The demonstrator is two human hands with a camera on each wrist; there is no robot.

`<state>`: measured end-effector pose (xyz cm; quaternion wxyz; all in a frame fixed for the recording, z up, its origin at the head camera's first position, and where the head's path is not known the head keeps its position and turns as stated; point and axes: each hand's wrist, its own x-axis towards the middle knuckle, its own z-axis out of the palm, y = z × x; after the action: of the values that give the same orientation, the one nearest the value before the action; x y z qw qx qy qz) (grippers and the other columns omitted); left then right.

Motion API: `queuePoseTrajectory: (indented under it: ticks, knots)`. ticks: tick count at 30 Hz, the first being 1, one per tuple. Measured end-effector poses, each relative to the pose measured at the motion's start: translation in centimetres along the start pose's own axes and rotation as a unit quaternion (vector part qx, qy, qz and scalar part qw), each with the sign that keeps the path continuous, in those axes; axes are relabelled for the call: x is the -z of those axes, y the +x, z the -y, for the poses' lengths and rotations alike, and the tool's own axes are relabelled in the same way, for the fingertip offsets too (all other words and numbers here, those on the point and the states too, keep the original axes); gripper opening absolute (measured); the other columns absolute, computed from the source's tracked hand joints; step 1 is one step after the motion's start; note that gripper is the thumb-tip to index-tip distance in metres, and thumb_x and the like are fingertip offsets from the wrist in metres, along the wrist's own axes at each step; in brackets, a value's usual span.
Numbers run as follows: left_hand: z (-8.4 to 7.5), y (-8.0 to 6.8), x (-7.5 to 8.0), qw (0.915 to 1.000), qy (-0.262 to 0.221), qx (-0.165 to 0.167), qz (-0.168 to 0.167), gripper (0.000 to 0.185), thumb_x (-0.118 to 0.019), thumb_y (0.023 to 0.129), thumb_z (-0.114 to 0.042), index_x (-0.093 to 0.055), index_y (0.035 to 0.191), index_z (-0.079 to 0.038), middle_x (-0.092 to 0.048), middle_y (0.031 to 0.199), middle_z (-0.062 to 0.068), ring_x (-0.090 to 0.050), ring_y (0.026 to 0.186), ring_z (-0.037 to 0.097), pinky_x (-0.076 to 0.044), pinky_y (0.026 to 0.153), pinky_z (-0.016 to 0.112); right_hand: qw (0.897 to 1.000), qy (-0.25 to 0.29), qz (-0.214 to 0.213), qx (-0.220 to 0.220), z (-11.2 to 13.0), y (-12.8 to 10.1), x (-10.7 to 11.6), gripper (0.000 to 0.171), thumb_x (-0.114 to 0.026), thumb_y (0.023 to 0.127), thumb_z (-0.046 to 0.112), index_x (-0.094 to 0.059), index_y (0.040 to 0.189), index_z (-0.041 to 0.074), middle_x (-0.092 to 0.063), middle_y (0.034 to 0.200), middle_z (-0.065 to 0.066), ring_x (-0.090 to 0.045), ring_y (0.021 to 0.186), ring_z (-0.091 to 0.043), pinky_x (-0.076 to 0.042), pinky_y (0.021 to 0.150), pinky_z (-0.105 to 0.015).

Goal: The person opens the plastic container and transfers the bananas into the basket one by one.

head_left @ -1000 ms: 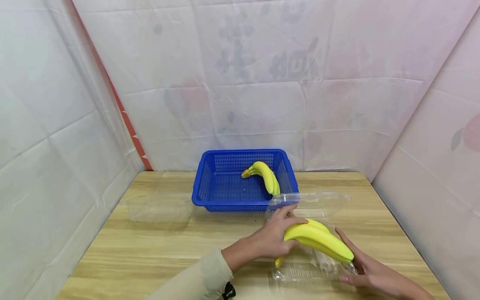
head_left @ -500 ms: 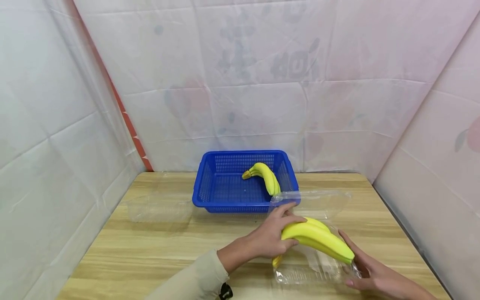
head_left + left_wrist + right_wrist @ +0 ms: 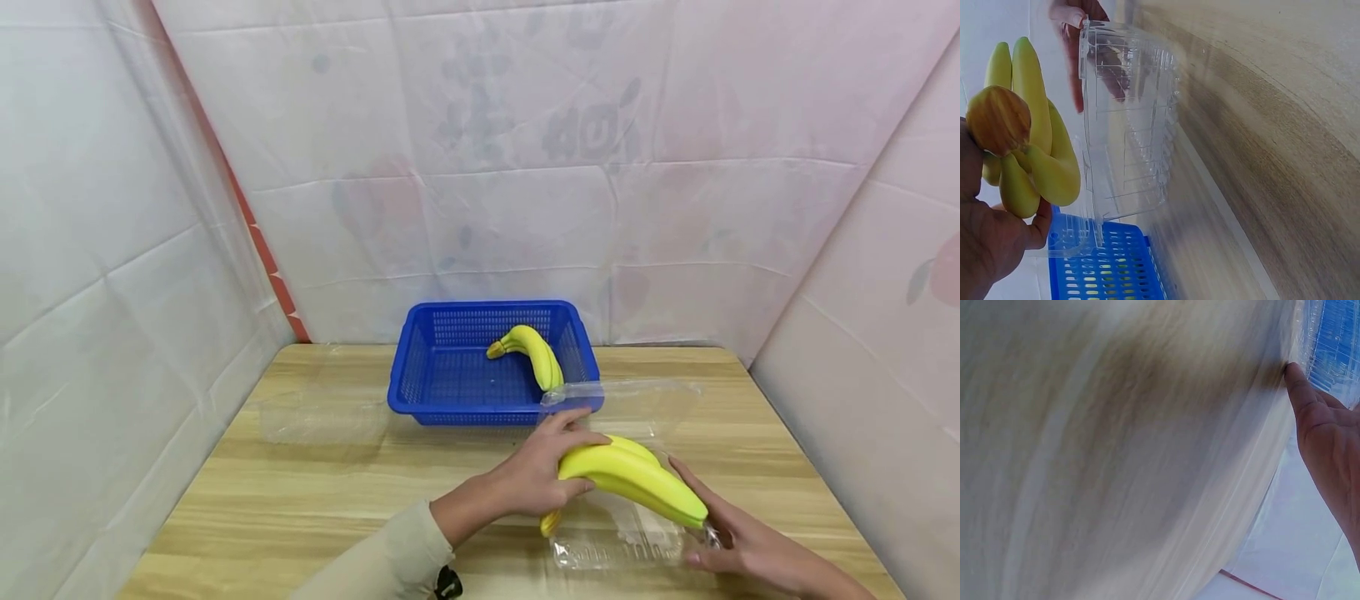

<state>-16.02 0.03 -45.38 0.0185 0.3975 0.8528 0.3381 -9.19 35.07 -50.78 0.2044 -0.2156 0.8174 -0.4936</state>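
My left hand (image 3: 543,475) grips a yellow banana bunch (image 3: 637,483) near its stem end and holds it just above an open clear plastic clamshell box (image 3: 622,546) on the wooden table (image 3: 315,500). In the left wrist view the banana bunch (image 3: 1032,150) sits in my left hand (image 3: 991,250), beside the clear box (image 3: 1125,125). My right hand (image 3: 738,546) lies with straight fingers against the box's right side. The right wrist view shows only my right hand (image 3: 1329,437), flat and holding nothing. The box's lid (image 3: 630,400) stands open behind it.
A blue plastic basket (image 3: 408,383) stands at the back middle of the table with a second banana bunch (image 3: 536,354) inside. Another clear plastic box (image 3: 322,417) lies left of the basket. White sheeting walls the table on three sides.
The left hand has shifted the banana bunch slightly to the left over the clear box. The right hand stays against the box's right side.
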Motion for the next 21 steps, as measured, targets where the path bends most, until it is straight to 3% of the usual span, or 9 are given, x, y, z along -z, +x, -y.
queuePoseTrajectory:
  ticks: [8, 14, 21]
  knots:
    - [-0.3, -0.4, 0.3, 0.9998, -0.014, -0.010, 0.002, 0.057, -0.080, 0.095, -0.023, -0.063, 0.148, -0.029, -0.037, 0.174, 0.001, -0.049, 0.151, 0.027, -0.047, 0.118, 0.040, 1.000, -0.005, 0.010, 0.014, 0.4, -0.1, -0.1, 0.102, -0.065, 0.103, 0.007, 0.008, 0.173, 0.021, -0.016, 0.161, 0.047, -0.035, 0.136, 0.021, -0.046, 0.099, -0.013]
    - [-0.4, -0.7, 0.6, 0.9997, -0.021, -0.013, -0.005, 0.057, -0.079, 0.095, -0.024, -0.062, 0.149, -0.029, -0.039, 0.173, -0.008, -0.045, 0.154, 0.021, -0.044, 0.122, 0.045, 1.000, -0.008, 0.013, 0.019, 0.6, -0.1, 0.1, 0.100, -0.063, 0.104, 0.007, 0.007, 0.173, 0.020, -0.019, 0.160, 0.047, -0.039, 0.135, 0.018, -0.047, 0.098, -0.014]
    - [0.0, -1.3, 1.1, 0.9989, -0.040, -0.020, -0.011, 0.057, -0.079, 0.096, -0.023, -0.062, 0.150, -0.029, -0.057, 0.160, -0.009, -0.051, 0.147, 0.014, -0.046, 0.117, 0.037, 1.000, -0.007, 0.017, 0.010, 0.4, -0.1, 0.3, 0.102, -0.064, 0.104, 0.008, 0.010, 0.173, 0.020, -0.028, 0.157, 0.043, -0.042, 0.133, 0.019, -0.046, 0.095, -0.013]
